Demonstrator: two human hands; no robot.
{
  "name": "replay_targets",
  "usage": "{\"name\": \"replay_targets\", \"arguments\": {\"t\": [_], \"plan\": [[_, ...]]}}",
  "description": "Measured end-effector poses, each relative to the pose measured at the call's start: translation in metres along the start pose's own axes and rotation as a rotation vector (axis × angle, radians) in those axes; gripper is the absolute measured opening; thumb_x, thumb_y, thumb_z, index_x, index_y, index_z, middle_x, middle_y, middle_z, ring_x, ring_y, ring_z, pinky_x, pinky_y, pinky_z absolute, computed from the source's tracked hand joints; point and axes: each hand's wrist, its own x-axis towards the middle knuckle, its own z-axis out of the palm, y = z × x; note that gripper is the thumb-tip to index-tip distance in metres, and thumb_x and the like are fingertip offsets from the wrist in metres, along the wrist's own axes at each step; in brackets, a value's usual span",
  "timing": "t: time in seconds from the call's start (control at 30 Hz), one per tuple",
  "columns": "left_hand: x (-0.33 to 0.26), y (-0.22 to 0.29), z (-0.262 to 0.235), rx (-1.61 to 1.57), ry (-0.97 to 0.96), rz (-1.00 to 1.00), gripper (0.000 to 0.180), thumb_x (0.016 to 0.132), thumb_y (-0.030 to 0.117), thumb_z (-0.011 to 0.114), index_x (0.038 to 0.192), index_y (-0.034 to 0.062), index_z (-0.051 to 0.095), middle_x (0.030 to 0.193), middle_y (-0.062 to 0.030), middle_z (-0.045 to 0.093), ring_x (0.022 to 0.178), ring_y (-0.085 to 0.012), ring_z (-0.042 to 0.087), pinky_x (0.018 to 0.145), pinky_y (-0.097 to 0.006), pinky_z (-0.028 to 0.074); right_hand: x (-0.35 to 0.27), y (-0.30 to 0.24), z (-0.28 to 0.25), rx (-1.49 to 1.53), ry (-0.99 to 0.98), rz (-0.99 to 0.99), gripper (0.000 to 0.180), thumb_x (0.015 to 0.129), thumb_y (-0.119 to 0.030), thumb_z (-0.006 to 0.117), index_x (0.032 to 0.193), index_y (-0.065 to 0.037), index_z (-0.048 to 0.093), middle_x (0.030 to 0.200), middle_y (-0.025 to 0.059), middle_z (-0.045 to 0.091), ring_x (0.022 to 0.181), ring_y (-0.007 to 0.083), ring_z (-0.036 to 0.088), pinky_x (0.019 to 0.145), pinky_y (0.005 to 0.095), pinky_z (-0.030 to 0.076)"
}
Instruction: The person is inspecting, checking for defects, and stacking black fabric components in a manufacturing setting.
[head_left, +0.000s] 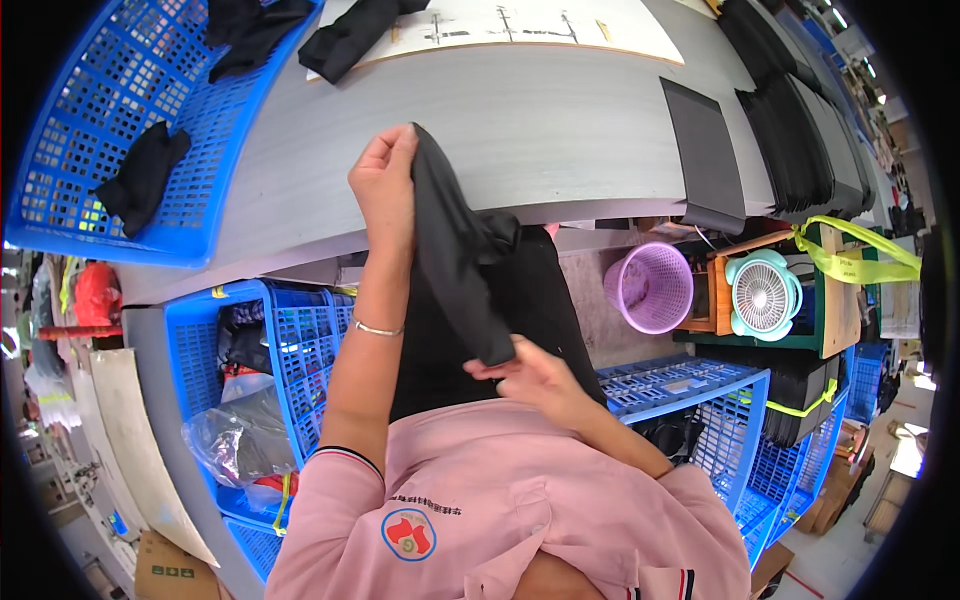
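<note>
A long piece of soft black cloth (445, 240) stretches down in front of me, above my lap, with a loose fold bulging out on its right side. Its upper end is pinched in my left hand (388, 170), closed near the edge of the grey table. At the lower end, close to my waist, my right hand (530, 378) has its fingertips on the cloth's edge and looks closed on it. Another black cloth piece (350, 40) lies on the table, partly over a white marked board (560, 25).
A blue basket (190, 130) with black cloth pieces stands at the far left. Stacks of black sheets (785, 150) sit on the table's right. Below are a purple bin (655, 288), a small fan (765, 295) and blue crates (690, 385) beside me.
</note>
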Motion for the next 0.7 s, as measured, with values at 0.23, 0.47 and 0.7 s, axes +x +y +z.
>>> {"name": "replay_targets", "arguments": {"t": [0.23,0.47,0.7], "plan": [[-0.059,0.01,0.02,0.135,-0.098,0.124,0.01,0.091,0.008,0.07,0.088,-0.001,0.067,0.079,0.003,0.065,0.07,-0.0015,0.055,0.063,-0.017,0.044,0.023,-0.014,-0.033,-0.171,0.712,-0.278,0.064,0.095,-0.019,0.062,0.147,0.0,0.031,0.149,0.0174,0.037,0.134,0.0322,0.042,0.109,0.0448,0.037],[-0.126,0.028,0.038,0.339,-0.384,0.26,0.008,0.084,0.004,0.075,0.088,-0.0013,0.07,0.078,-0.0026,0.069,0.069,-0.0056,0.06,0.062,-0.023,0.05,0.081,-0.053,-0.03,-0.979,0.953,-0.657,0.079,0.076,0.006,0.061,0.148,-0.003,0.029,0.153,0.023,0.028,0.13,0.0334,0.048,0.103,0.0389,0.04],[-0.113,0.014,0.011,0.265,-0.189,0.249,0.002,0.086,0.0,0.072,0.088,-0.0011,0.071,0.078,-0.0002,0.068,0.072,-0.004,0.058,0.066,-0.019,0.047,0.061,-0.033,-0.05,0.123,0.516,-0.205,0.034,0.09,-0.009,0.051,0.12,0.004,0.062,0.113,0.0109,0.066,0.105,0.0196,0.061,0.093,0.0305,0.047]]}}
